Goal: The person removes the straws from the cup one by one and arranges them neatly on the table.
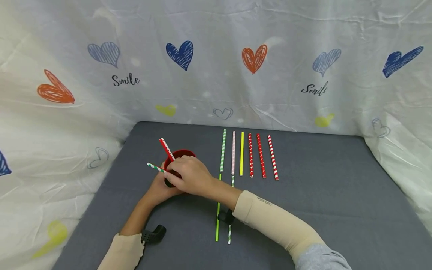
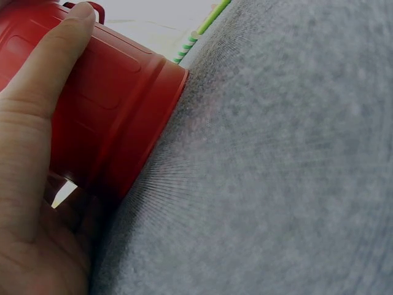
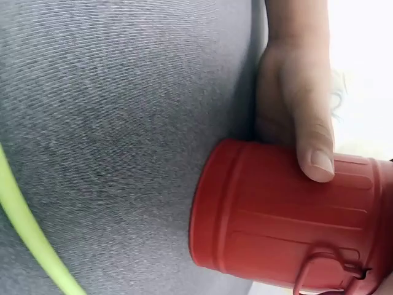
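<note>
A small red bucket [image 1: 185, 152] with a wire handle stands at the left of the grey table. My left hand [image 1: 161, 190] holds it from the side, the thumb lying along its wall in both wrist views. Over the bucket's mouth is my right hand [image 1: 194, 175], covering much of the opening. Between its thumb and forefinger it pinches a green-and-white striped paper straw [image 1: 155, 167], whose free end points left. A red straw with white dots [image 1: 166, 147] leans up out of the bucket behind the fingers.
Right of the bucket lies a row of paper straws: green striped, pink [image 1: 233, 153], yellow [image 1: 242, 153], red dotted [image 1: 261, 156] and red striped [image 1: 273, 157]. Nearer, a lime straw [image 1: 217, 225] and another green striped straw [image 1: 230, 234] pass beneath the right forearm. A printed curtain [image 1: 216, 86] hangs behind.
</note>
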`<action>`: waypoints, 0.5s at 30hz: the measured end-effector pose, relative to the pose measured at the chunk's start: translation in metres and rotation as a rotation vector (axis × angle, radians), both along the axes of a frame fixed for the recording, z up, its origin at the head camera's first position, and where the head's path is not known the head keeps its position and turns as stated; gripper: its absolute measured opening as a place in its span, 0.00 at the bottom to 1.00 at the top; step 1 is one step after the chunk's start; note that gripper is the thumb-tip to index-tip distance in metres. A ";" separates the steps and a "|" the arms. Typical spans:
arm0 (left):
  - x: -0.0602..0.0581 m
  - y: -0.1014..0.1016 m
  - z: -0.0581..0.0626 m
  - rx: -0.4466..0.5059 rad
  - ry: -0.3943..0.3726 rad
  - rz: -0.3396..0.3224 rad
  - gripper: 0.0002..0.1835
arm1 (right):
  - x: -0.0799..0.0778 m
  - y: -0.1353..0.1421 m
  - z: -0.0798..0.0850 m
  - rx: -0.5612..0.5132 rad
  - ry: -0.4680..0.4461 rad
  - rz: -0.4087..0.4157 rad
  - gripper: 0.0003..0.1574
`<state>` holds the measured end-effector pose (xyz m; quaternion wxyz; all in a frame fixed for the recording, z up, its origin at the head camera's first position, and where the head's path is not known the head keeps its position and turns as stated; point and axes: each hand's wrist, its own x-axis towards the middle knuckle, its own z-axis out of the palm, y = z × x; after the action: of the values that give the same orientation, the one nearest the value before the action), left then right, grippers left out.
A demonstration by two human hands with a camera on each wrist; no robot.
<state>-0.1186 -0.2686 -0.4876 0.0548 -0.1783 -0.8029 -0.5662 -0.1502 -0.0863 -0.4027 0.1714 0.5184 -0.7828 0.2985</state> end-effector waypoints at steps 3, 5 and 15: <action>-0.003 -0.005 -0.011 -0.030 -0.019 0.032 0.46 | 0.003 0.000 -0.001 0.005 -0.009 0.010 0.09; -0.001 -0.004 -0.008 -0.044 -0.037 0.051 0.48 | 0.004 0.001 -0.001 0.003 -0.006 0.016 0.11; 0.014 0.009 0.027 -0.051 -0.082 0.062 0.45 | 0.009 0.011 -0.001 -0.039 -0.024 0.030 0.09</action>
<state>-0.1046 -0.2600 -0.4604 0.0347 -0.1312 -0.8238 -0.5504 -0.1416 -0.0748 -0.4034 0.1675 0.5230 -0.7710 0.3224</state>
